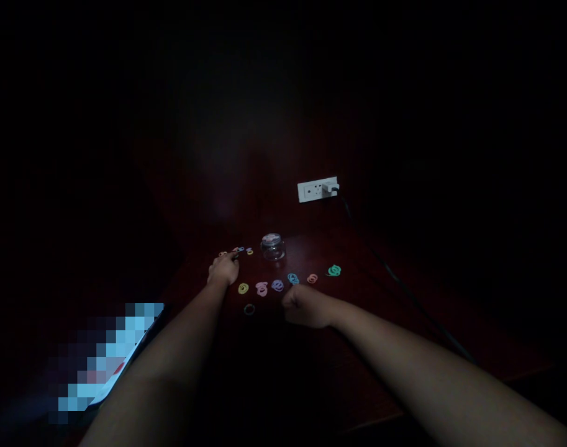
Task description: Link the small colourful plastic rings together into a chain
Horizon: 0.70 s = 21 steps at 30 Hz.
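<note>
My left hand [223, 270] lies palm down at the back left of the dark table, its fingers reaching among a few loose coloured hair ties [249, 251]. Its fingers look apart. My right hand [306, 305] is closed in a fist above the table; anything inside it is hidden. Just beyond it runs a row of small hair tie piles: yellow [243, 288], pink [261, 288], purple [277, 285], blue [293, 279], orange [312, 279] and green [334, 270]. One dark greenish hair tie [249, 309] lies alone nearer to me.
A clear lidded jar [273, 248] stands behind the row. On the wall, a white socket [317, 190] holds a plug, whose dark cable [404, 285] runs down the right side. A lit, blurred-out screen [120, 360] is at the left. The surroundings are very dark.
</note>
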### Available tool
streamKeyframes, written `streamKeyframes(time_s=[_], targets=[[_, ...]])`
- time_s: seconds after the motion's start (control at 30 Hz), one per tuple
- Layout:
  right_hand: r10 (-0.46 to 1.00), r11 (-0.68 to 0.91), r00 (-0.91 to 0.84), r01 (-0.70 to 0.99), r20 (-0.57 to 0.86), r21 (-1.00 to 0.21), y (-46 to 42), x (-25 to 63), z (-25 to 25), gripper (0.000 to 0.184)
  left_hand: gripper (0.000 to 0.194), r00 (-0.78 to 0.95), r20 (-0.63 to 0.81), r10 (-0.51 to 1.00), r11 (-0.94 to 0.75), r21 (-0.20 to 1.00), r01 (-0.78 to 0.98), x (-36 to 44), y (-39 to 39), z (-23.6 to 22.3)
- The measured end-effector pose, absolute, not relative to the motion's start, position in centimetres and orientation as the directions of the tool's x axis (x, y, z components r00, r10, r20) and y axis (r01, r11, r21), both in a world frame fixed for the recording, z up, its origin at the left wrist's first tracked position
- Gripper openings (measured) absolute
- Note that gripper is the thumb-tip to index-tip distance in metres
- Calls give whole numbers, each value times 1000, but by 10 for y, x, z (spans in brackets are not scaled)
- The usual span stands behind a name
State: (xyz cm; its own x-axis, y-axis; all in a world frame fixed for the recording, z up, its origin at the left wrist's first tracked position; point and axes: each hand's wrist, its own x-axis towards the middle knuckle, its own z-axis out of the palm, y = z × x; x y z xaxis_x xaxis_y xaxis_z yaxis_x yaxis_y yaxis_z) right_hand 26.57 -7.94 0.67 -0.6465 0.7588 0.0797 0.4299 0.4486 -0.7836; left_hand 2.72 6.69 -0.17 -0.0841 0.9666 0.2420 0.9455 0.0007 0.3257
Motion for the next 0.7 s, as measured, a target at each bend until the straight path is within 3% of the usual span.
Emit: streamKeyframes(time_s=[0.3, 0.7], targets=[[747, 443, -665, 480, 16, -757, -82, 267, 18, 21, 24, -203, 232, 951, 93, 412, 906, 20, 79, -2], [725, 484, -688, 531, -20, -696, -81, 272, 20, 18, 23, -135, 278, 951, -53, 577, 815, 12, 81, -8]])
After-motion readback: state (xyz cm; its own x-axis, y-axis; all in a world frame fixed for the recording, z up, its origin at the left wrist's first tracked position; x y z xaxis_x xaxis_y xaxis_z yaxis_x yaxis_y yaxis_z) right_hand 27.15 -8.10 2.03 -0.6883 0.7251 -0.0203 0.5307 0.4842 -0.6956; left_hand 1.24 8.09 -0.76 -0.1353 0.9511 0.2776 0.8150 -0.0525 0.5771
